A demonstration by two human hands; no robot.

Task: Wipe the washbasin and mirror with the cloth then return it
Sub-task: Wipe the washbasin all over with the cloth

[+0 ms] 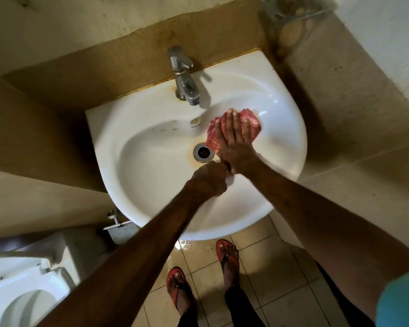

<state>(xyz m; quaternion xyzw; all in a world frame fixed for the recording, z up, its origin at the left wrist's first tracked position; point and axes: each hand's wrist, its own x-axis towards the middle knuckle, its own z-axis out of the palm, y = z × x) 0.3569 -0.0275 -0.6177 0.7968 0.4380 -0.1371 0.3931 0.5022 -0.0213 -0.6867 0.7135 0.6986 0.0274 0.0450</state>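
A white washbasin is fixed to the wall below me, with a round metal drain in its bowl. A pink-red checked cloth lies bunched on the bowl's right slope. My right hand lies flat on the cloth with straight fingers, pressing it against the basin. Curled into a fist, my left hand sits just in front of the drain and seems to pinch a trailing end of the cloth near my right wrist. No mirror is in view.
A chrome tap stands at the basin's back rim. A toilet sits at the lower left. A wall soap holder hangs at the upper right. Water pools on the tiled floor by my sandalled feet.
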